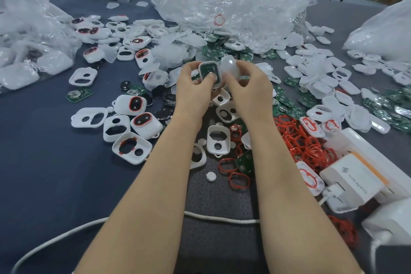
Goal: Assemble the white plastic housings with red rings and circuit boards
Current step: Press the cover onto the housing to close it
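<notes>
My left hand grips a white housing with a green circuit board seated inside, thumb pressing on the board. My right hand holds a translucent white cover piece right beside the housing, touching its right edge. Loose red rings lie piled at the right of my arms. Empty white housings and housings fitted with red rings are scattered on the dark table. Green circuit boards lie among them.
Large clear plastic bags sit at the back, left and far right. A white charger block and boxes stand at the right edge. A white cable runs across the table under my forearms. Black discs lie left of my left wrist.
</notes>
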A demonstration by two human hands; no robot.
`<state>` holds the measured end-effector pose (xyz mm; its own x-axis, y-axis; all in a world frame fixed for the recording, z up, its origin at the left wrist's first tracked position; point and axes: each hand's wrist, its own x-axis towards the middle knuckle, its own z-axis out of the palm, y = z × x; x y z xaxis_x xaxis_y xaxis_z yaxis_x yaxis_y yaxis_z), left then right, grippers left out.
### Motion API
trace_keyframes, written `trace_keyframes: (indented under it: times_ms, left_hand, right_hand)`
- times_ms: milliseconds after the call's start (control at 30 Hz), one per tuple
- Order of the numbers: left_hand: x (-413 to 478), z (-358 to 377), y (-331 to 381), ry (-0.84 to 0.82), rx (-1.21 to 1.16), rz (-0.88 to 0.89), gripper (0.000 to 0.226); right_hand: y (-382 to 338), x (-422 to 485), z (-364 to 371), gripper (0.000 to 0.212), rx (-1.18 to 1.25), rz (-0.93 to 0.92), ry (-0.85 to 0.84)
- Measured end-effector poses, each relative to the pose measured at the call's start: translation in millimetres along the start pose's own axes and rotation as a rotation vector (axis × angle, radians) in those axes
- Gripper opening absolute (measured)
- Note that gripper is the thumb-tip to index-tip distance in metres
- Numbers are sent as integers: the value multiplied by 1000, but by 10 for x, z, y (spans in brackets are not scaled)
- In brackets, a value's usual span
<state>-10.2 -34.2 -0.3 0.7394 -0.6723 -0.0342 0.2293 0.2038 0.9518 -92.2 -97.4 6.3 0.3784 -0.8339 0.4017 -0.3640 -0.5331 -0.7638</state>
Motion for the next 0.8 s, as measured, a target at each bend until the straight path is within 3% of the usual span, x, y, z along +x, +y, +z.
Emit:
trace_keyframes:
  times_ms: [100,267,400,533,667,800]
  left_hand:
    - [1,-4,31,-11,-99,-53,19]
    - [2,-19,63,-23,-221,-115,14]
    - [15,-30,48,-25,-196,-100,15]
    - [11,-25,43,-4,-144,-61,17]
    - [2,-15,33,-1,-108,-37,18]
    - [-7,-8,23,-23,-128,-52,15]
  right_hand:
    - [52,23,-62,37,-24,73,34]
    - [116,33,-92,39,-230,113,-130]
    - [68,-7,-59,43,-247,128,-121]
    - [16,-44,-9,31,-333,138,-65]
    - [-21,-67,90,50,-475,175,-150]
    - [-7,-62,95,52,-457,155,-117]
